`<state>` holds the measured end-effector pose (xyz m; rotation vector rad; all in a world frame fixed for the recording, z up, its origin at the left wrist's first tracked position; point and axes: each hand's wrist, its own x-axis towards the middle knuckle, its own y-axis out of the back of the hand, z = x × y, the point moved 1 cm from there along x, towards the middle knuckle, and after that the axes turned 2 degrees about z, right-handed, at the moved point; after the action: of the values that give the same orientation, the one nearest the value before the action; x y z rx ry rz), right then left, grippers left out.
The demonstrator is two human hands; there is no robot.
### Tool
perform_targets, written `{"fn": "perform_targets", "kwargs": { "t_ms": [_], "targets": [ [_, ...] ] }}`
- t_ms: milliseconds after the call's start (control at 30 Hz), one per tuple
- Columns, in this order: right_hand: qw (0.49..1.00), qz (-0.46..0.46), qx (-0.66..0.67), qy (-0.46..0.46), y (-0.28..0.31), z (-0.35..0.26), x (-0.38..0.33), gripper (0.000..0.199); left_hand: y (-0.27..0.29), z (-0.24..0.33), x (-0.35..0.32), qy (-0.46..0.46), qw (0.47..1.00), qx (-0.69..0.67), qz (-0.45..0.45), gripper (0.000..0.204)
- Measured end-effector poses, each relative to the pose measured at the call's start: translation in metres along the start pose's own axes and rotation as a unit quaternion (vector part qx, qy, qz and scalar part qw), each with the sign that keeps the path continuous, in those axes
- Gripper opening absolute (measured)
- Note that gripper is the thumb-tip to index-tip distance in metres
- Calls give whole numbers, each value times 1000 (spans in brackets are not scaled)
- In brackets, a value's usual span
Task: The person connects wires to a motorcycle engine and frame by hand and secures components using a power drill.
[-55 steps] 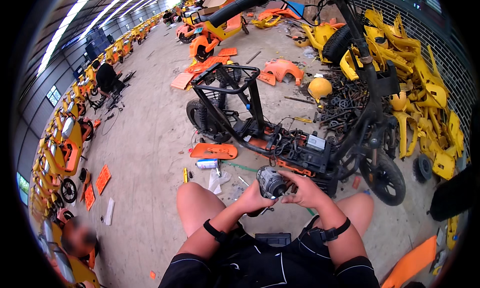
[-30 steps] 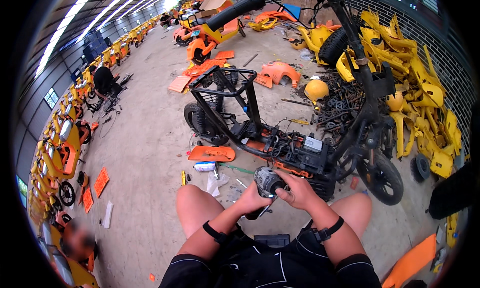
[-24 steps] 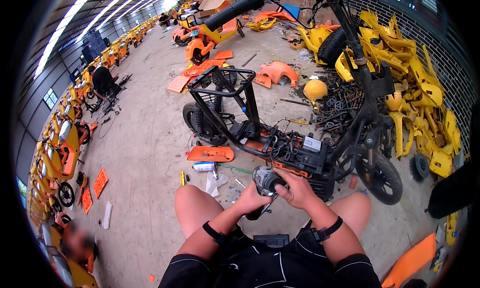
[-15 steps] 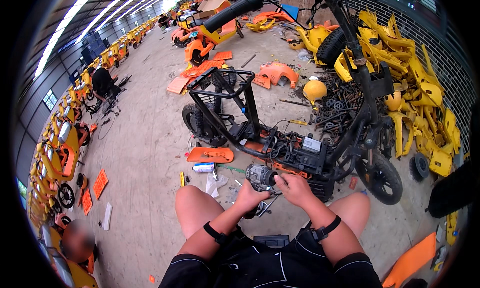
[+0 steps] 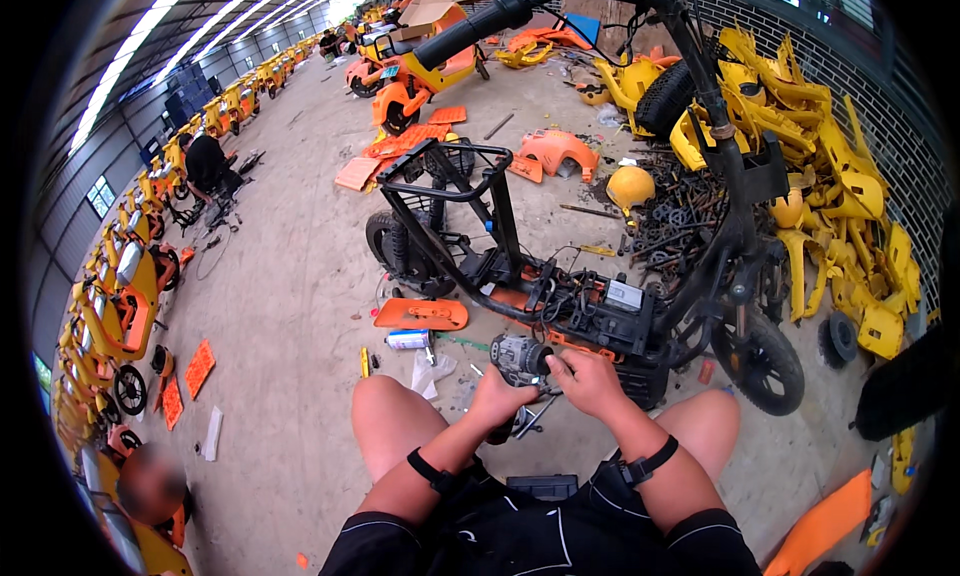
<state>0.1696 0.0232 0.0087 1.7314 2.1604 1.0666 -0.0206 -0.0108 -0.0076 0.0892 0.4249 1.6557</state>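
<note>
A grey cordless drill (image 5: 515,354) with a black chuck points to the right in front of my knees. My left hand (image 5: 498,398) is closed round its handle from below. At the chuck's front end my right hand (image 5: 588,382) is closed, thumb and fingers pressed against it; whether a bit sits there is hidden. Just beneath the drill lie some metal hand tools (image 5: 538,414) on the floor, partly covered by my hands. Right beyond stands a stripped black scooter frame (image 5: 490,296) with exposed wiring and wheels on.
An orange panel (image 5: 422,314), a spray can (image 5: 408,340) and a plastic bag (image 5: 428,374) lie to the left. Bolts and metal parts (image 5: 690,196) are heaped behind the frame, beside piled yellow body panels (image 5: 830,156). Scooters (image 5: 125,301) line the left; a person (image 5: 205,166) crouches far off.
Both hands stay on the drill in nearly the same pose. The right hand has shifted very slightly at the chuck. Nothing has been let go.
</note>
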Motion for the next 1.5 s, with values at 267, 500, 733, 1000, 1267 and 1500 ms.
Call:
{"fn": "perform_targets", "kwargs": {
  "t_ms": [267, 500, 733, 1000, 1267, 1500],
  "targets": [
    [999, 32, 12, -2, 5, -3, -1, 41, -2, -44, 21, -13, 1000, 0, 12, 55],
    [998, 26, 30, -46, 17, -6, -1, 35, 2, -38, 16, -8, 999, -29, 15, 50],
    [1000, 9, 13, 2, 10, -5, -2, 33, -2, -64, 26, -31, 996, 54, 62, 57],
    [999, -38, 16, -28, 7, -3, -5, 32, -3, -59, 20, -42, 994, 77, 68, 68],
    [961, -137, 151, -187, 2, 13, -6, 39, 3, -23, 5, -6, 977, 194, 87, 78],
    [933, -180, 221, -218, 2, 16, -7, 45, 9, -12, 1, -30, 967, 243, 75, 76]
  ]
}}
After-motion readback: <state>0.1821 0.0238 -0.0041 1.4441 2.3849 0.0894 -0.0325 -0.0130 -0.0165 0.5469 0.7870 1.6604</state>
